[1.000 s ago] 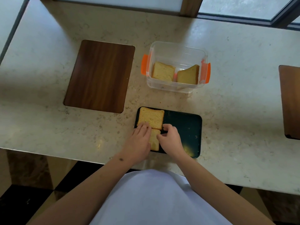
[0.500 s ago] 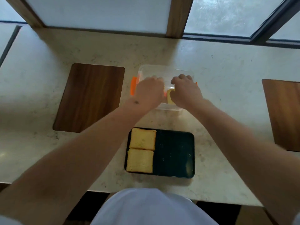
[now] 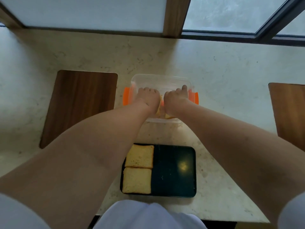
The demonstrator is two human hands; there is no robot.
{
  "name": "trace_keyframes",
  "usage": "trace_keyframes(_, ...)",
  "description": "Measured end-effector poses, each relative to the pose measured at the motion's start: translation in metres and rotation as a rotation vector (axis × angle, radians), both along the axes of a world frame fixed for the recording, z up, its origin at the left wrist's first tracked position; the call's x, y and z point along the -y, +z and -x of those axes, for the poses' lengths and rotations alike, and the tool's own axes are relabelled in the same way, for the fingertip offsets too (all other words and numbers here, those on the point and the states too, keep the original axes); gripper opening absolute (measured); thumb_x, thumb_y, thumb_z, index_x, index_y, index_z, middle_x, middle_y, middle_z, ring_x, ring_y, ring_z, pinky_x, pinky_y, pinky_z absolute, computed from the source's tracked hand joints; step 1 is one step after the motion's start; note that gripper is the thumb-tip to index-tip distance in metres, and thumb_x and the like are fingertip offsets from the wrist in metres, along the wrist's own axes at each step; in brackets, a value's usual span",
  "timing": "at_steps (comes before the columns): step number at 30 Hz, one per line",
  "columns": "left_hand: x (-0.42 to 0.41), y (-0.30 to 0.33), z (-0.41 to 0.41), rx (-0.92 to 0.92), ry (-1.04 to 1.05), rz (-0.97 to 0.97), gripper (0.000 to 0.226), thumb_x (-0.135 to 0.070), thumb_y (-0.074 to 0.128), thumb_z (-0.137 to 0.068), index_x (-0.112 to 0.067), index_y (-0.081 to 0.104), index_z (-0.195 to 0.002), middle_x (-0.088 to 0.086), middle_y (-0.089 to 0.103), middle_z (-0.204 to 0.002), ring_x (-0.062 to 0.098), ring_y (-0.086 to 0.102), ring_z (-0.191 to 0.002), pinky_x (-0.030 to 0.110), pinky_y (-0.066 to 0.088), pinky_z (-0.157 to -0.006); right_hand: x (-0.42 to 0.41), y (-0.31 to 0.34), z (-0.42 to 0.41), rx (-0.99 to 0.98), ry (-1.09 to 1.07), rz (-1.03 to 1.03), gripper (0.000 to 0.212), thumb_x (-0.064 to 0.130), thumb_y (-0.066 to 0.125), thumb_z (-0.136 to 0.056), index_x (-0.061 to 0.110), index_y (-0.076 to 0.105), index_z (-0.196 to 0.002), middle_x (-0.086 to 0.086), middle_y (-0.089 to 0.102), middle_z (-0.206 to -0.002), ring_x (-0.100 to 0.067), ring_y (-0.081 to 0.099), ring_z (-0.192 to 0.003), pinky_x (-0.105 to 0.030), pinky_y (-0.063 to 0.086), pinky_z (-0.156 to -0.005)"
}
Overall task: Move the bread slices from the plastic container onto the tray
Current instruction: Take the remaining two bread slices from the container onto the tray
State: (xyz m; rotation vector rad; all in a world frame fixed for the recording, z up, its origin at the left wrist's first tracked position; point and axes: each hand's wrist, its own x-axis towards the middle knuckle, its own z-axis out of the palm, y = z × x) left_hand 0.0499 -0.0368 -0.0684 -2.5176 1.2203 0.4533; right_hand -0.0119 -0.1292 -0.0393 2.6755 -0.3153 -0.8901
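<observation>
Both hands are down inside the clear plastic container (image 3: 160, 80), which sits at 12 o'clock from the dark tray (image 3: 173, 171) on the pale stone counter (image 3: 231, 80). The left hand (image 3: 146, 98) and right hand (image 3: 175, 99) lie side by side with knuckles up, likely each reaching for a slice so two can travel together. Whether the fingers are spread or closed on bread cannot be told; they curl out of sight, and only slivers of the remaining bread (image 3: 168, 116) show under the wrists at the container's 6 o'clock wall. Two bread slices (image 3: 140, 156) already lie edge to edge along the tray's 9 o'clock side, leaving the 3 o'clock half bare for the rest
</observation>
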Motion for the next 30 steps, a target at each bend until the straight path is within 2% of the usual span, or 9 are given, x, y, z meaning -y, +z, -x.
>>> trace_keyframes(5,0.008,0.003,0.003,0.049,0.009,-0.070,0.033,-0.013,0.049,-0.085,-0.008,0.058,-0.116,0.012,0.057,-0.115,0.029,0.047,-0.105,0.036,0.034,-0.081,-0.003,0.007,-0.009,-0.020,-0.036,-0.044,0.011,0.026,0.057,-0.092,0.017,0.063,-0.094,-0.002,0.064,-0.094,-0.025,0.059,-0.094,-0.042,0.035,-0.099)
trace_keyframes(8,0.008,0.005,0.003,0.025,0.025,-0.103,0.028,-0.012,0.047,-0.087,-0.014,0.064,-0.108,0.012,0.051,-0.115,0.030,0.043,-0.104,0.036,0.033,-0.080,-0.001,0.016,-0.010,-0.008,-0.111,-0.158,0.007,0.021,0.059,-0.090,0.014,0.057,-0.088,-0.002,0.058,-0.082,-0.024,0.059,-0.087,-0.035,0.046,-0.081)
trace_keyframes(14,0.000,0.001,0.007,-0.040,0.122,-0.061,0.038,-0.015,0.056,-0.086,-0.008,0.056,-0.123,0.014,0.054,-0.121,0.032,0.047,-0.108,0.038,0.040,-0.088,0.007,0.031,-0.002,0.100,-0.152,-0.240,0.007,0.011,0.058,-0.090,0.011,0.057,-0.084,-0.003,0.055,-0.076,-0.018,0.054,-0.064,-0.032,0.045,-0.062)
trace_keyframes(18,0.003,0.015,0.004,-0.025,0.052,-0.165,0.030,-0.030,0.066,-0.083,-0.013,0.065,-0.108,0.012,0.053,-0.110,0.032,0.044,-0.104,0.039,0.036,-0.081,0.021,0.045,-0.006,0.197,-0.255,-0.318,0.025,0.021,0.050,-0.093,0.012,0.048,-0.070,-0.003,0.050,-0.071,-0.017,0.046,-0.056,-0.031,0.042,-0.053)
trace_keyframes(21,0.008,0.026,0.002,-0.130,0.103,-0.134,0.007,-0.012,0.060,-0.081,-0.012,0.063,-0.087,0.009,0.059,-0.099,0.030,0.048,-0.096,0.037,0.036,-0.074,0.025,0.058,-0.016,0.193,-0.332,-0.374,0.012,0.023,0.058,-0.089,0.011,0.059,-0.087,-0.003,0.054,-0.076,-0.018,0.052,-0.062,-0.029,0.038,-0.048)
trace_keyframes(24,0.004,0.051,0.006,-0.193,0.114,-0.087,0.027,-0.004,0.049,-0.085,-0.007,0.062,-0.108,0.007,0.061,-0.091,0.025,0.059,-0.081,0.034,0.042,-0.064,0.037,0.077,0.013,0.372,-0.560,-0.661,0.022,0.023,0.067,-0.082,0.012,0.061,-0.099,-0.001,0.059,-0.082,-0.014,0.055,-0.068,-0.025,0.043,-0.052)
trace_keyframes(26,-0.009,0.076,0.006,-0.158,0.159,0.074,0.023,-0.010,0.046,-0.084,-0.005,0.065,-0.098,0.005,0.056,-0.075,0.021,0.056,-0.066,0.033,0.042,-0.056,0.041,0.090,0.062,0.615,-0.791,-0.936,0.025,0.025,0.071,-0.079,0.011,0.064,-0.099,-0.002,0.064,-0.087,-0.015,0.061,-0.073,-0.028,0.048,-0.058)
trace_keyframes(28,-0.035,0.100,0.013,-0.208,0.273,0.405,0.020,-0.022,0.050,-0.081,-0.009,0.064,-0.082,0.003,0.055,-0.066,0.020,0.057,-0.059,0.032,0.045,-0.051,0.034,0.095,0.127,0.817,-1.101,-1.311,0.032,0.025,0.074,-0.082,0.012,0.066,-0.110,-0.004,0.072,-0.101,-0.021,0.070,-0.090,-0.036,0.059,-0.073)
trace_keyframes(30,-0.070,0.119,0.034,-0.354,0.403,0.826,0.010,-0.028,0.062,-0.085,-0.018,0.062,-0.086,-0.004,0.062,-0.072,0.009,0.063,-0.065,0.024,0.053,-0.053,0.020,0.088,0.187,0.937,-1.444,-1.785,0.042,0.018,0.072,-0.085,0.010,0.061,-0.125,-0.007,0.073,-0.114,-0.025,0.071,-0.104,-0.038,0.060,-0.081)
